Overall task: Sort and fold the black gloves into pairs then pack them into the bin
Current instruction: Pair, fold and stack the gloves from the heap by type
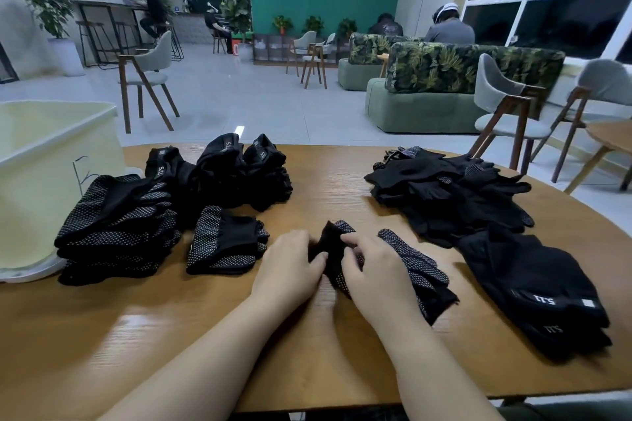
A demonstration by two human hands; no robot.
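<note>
both hands work one black glove pair [415, 263] lying on the table [205, 335]. the left hand [290, 267] and right hand [371, 272] each have a closed grip, fingers curled and pinching the bunched cuff end between them. the rest of the glove, covered in white grip dots, trails away right of the right hand. left of the left hand sit folded dotted stacks [119, 225], with the pale bin [41, 161] beyond them. right of the right hand lies a loose unsorted heap [455, 188].
</note>
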